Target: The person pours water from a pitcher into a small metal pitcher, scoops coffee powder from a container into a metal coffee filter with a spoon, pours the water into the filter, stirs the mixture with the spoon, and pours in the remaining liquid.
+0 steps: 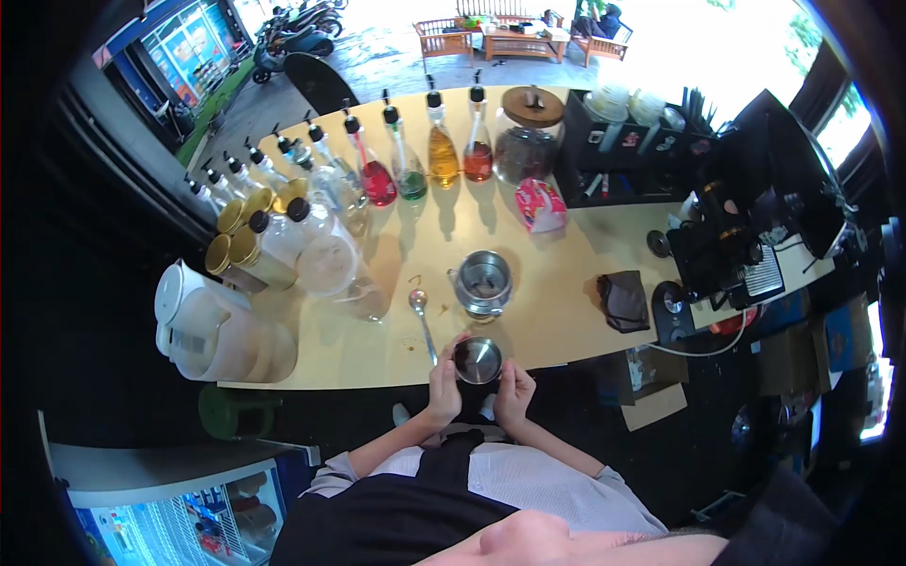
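Observation:
Between my two hands, at the table's front edge, is a round cup (478, 361) with a shiny metal inside. My left hand (444, 389) curls against its left side. My right hand (512, 391) grips its right side with bent fingers. Just beyond the cup stands a clear glass jug (483, 288) with a metallic-looking inside; its contents are hard to make out. A metal spoon (421, 311) lies to the left, its handle end close to my left hand. Small brown spots mark the tabletop near the spoon.
Syrup bottles with pumps (442, 156) line the table's back. Plastic pitchers (212, 330) and lidded jars (326, 250) stand left. At right are a dark cloth (624, 300), a small scale (673, 311) and a black machine (722, 241). A pink packet (541, 206) sits near a wooden-lidded jar (528, 141).

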Demonstrator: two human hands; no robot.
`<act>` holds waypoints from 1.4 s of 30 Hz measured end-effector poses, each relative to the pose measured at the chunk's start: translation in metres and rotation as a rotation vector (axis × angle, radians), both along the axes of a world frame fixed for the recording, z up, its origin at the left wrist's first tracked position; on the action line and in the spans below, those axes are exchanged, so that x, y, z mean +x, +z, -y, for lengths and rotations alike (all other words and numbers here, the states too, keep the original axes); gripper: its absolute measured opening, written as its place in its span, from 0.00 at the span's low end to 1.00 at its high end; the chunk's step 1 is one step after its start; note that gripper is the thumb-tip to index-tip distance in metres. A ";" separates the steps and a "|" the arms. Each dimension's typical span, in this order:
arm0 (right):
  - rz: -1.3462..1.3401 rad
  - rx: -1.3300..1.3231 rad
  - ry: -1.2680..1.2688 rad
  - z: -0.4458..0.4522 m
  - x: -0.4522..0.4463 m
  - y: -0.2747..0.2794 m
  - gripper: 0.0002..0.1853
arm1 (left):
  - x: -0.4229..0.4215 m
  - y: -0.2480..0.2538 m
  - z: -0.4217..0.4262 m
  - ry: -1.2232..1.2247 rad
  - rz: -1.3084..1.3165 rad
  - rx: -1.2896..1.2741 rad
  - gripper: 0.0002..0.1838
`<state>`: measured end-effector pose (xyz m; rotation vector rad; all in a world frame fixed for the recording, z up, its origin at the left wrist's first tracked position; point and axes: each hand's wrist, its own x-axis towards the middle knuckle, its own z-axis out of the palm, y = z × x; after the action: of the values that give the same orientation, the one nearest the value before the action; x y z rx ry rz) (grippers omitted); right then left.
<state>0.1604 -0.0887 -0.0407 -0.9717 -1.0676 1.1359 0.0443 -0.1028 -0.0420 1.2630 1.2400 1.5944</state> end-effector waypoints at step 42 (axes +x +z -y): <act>0.393 0.496 0.645 0.074 -0.371 0.014 0.68 | -0.435 -0.012 0.124 0.571 0.424 0.115 0.25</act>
<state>-0.2107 -0.1622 -0.0272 -0.4591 -1.9662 1.1122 -0.3902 -0.2265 -0.0539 0.5941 1.3041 2.2229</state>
